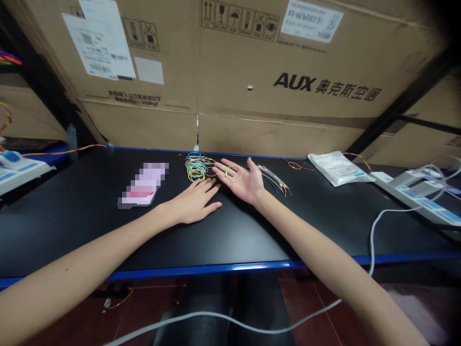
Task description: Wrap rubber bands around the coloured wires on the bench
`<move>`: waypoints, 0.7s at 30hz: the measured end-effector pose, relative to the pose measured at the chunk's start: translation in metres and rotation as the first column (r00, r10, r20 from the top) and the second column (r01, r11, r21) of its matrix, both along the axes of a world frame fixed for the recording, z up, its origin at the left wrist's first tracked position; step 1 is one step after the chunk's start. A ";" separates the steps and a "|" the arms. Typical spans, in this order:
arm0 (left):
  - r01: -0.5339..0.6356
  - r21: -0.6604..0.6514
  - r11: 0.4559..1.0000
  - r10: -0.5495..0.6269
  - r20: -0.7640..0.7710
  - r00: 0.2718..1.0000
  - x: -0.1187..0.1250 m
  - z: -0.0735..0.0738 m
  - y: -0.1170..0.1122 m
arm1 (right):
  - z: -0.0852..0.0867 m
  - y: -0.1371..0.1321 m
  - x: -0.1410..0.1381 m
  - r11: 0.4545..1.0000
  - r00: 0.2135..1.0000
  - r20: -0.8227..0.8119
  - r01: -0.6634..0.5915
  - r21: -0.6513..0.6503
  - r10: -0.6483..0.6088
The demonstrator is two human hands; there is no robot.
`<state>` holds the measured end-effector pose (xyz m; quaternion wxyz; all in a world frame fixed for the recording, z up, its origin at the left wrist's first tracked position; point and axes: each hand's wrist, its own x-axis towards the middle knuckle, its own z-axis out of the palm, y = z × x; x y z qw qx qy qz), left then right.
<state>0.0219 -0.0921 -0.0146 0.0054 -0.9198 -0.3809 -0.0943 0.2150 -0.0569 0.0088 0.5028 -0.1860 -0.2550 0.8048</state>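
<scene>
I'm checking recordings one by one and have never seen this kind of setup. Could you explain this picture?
There's no machine here: a camera on a person's head looks forward and down at their two bare hands. On the flat black tabletop lie a tangled pile of thin multicoloured loops, a bundle of thin, fairly straight multicoloured wires, a pinkish flat item blurred by pixels, and a white plastic packet. The open right hand, palm up, carries a thin yellow loop. The left hand is palm down, fingers near the pile; I can't tell whether they touch it.
</scene>
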 end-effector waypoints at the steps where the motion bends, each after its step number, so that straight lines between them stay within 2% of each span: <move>1: 0.001 -0.001 1.000 -0.001 0.001 1.000 0.000 0.000 0.000 | 0.000 0.000 -0.001 1.000 1.000 -0.003 0.002 -0.003 -0.002; 8: -0.011 -0.003 1.000 0.011 -0.017 1.000 -0.001 0.001 -0.002 | -0.004 0.005 -0.002 0.997 0.995 0.065 0.081 -0.013 -0.080; 13: -0.019 0.026 0.999 0.018 0.024 1.000 -0.001 0.003 -0.003 | -0.007 0.007 -0.003 0.991 0.984 0.122 0.132 -0.006 -0.130; 16: -0.073 0.070 0.995 0.068 0.065 0.996 0.001 0.004 -0.002 | -0.009 0.007 -0.005 0.981 0.966 0.183 0.191 -0.044 -0.180; 21: -0.175 0.167 0.970 0.137 0.216 0.967 0.004 0.006 -0.002 | -0.009 0.007 -0.006 0.963 0.943 0.229 0.260 -0.062 -0.240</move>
